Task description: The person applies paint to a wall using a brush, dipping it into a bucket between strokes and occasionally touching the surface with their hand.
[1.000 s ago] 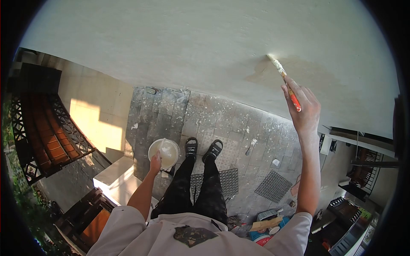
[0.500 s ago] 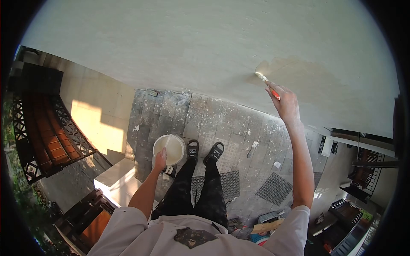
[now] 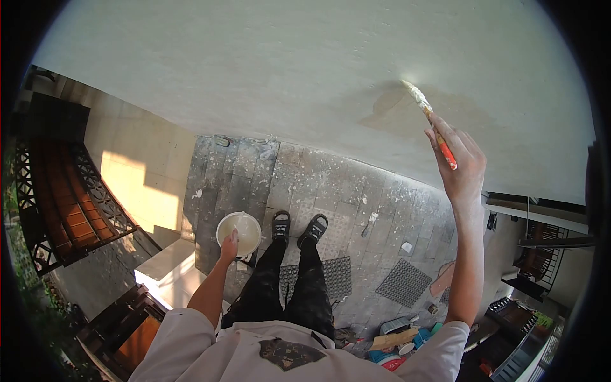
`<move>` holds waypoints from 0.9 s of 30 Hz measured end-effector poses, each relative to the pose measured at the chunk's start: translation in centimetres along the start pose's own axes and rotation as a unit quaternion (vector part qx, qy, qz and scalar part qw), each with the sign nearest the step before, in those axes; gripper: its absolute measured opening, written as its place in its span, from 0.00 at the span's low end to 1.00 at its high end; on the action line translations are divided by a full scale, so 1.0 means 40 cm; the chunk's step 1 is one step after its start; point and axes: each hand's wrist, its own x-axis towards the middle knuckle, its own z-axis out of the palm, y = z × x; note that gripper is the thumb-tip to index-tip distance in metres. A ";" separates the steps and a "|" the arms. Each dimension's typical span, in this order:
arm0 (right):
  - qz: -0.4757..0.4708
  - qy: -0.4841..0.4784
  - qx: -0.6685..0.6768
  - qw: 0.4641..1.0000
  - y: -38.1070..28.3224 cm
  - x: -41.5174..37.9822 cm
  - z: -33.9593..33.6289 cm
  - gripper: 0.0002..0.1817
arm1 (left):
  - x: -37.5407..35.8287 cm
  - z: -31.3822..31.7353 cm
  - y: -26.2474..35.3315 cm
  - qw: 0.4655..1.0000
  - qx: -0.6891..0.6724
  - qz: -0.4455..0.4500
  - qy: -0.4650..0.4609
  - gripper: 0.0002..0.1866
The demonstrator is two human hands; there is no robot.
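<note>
My right hand (image 3: 464,163) is closed around the red-ended handle of a paintbrush (image 3: 417,97). Its whitish bristle tip is right at the pale wall (image 3: 254,63), by the upper edge of a darker, damp-looking patch (image 3: 388,107). Low on the left, my left hand (image 3: 230,245) grips the handle of a white bucket (image 3: 258,226). Pale liquid shows inside the bucket, which hangs beside my feet.
Paint-spattered paving (image 3: 318,175) lies beneath me, with a dark studded mat (image 3: 404,282) to the right. Containers and cardboard (image 3: 394,339) sit close by my right side. A white block (image 3: 167,264) and a wooden bench (image 3: 70,184) stand left.
My right hand and the brush have moved up and right along the wall. The bucket in my left hand has shifted slightly left, and the damp patch looks wider on its left.
</note>
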 end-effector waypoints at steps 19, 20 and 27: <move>0.040 -0.141 0.032 0.989 0.093 -0.064 0.193 0.15 | -0.044 0.016 0.003 1.000 -0.018 -0.012 -0.013 0.33; 0.040 -0.137 0.024 0.989 0.091 -0.057 0.177 0.15 | -0.049 0.015 0.010 1.000 -0.020 -0.010 -0.012 0.33; 0.005 -0.073 -0.009 0.997 0.068 -0.017 0.065 0.15 | -0.018 0.048 -0.008 0.999 -0.040 0.029 -0.017 0.32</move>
